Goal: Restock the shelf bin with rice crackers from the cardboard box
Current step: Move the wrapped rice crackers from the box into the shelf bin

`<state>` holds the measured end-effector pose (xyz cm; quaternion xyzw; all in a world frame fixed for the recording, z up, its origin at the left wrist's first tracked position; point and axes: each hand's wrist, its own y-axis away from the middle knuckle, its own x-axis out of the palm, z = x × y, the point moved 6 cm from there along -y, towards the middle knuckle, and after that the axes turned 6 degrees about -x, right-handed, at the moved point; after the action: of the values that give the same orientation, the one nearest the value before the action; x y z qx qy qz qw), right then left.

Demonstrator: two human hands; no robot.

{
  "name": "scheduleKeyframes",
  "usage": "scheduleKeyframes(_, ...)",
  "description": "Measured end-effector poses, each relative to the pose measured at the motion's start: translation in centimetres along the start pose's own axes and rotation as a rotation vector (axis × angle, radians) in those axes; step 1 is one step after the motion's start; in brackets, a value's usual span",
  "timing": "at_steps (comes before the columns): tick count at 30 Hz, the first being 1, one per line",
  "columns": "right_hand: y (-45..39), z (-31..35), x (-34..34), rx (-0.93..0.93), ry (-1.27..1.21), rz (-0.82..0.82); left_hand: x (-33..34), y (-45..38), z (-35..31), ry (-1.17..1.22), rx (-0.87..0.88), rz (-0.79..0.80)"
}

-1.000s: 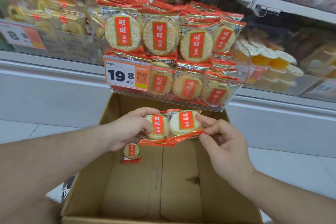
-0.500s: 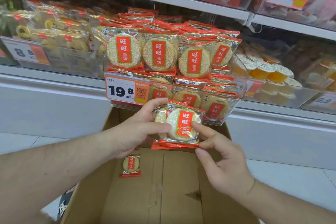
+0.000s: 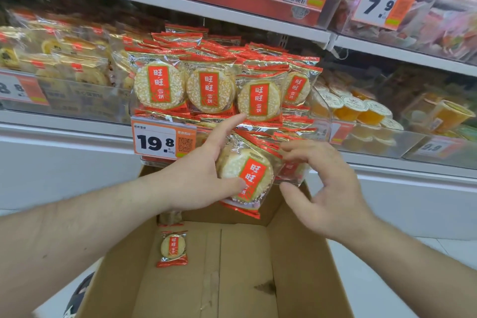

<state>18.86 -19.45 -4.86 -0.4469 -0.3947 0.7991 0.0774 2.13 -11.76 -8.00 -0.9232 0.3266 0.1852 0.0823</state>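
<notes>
Left hand [image 3: 204, 183] is gripping a couple of stacked rice cracker packs [image 3: 245, 178] right in front of the shelf bin [image 3: 322, 111]. Right hand [image 3: 327, 188] is hanging beside them, fingers loose, grasping nothing. One pack [image 3: 173, 248] is lying in the cardboard box [image 3: 304, 266].

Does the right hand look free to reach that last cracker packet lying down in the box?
Probably yes. The right hand is open and holds nothing, and the lone packet lies uncovered on the cardboard box floor; only the left forearm crosses nearby.

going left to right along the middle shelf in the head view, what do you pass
blurred yellow snack packs → 19.8 price tag → rice cracker bin → orange jelly cups
</notes>
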Motion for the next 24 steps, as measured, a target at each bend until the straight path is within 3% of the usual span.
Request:
scheduleKeyframes(4,-2.0,-0.8,1.1,0.252,-0.033,0.369,1.0,0.1,-2.1,-0.359,0.099,0.059)
scheduleKeyframes(6,-2.2,-0.9,1.5,0.29,-0.077,0.452,1.5,-0.1,-2.5,-0.444,0.116,0.076)
scheduleKeyframes(11,-2.8,-0.3,-0.1,0.276,-0.071,0.405,1.6,-0.9,-3.3,-0.53,0.152,0.053)
scheduleKeyframes(14,-4.8,-0.6,-3.8,0.288,0.105,0.304,0.1,-1.7,-4.4,-0.571,0.27,-0.14)
scheduleKeyframes(18,-8.2,-1.7,-9.1,0.318,0.423,0.149,-2.0,-2.8,-3.9,-0.816,0.405,-0.441)
scheduleKeyframes(21,-10.8,-2.1,-9.7,0.199,0.674,0.19,-2.0,-3.5,-2.4,-0.934,0.35,-0.481)
scheduleKeyframes(24,-13.2,-3.3,-8.0,0.137,0.816,0.342,-1.3,-3.8,-1.9,-0.958,0.347,-0.475)
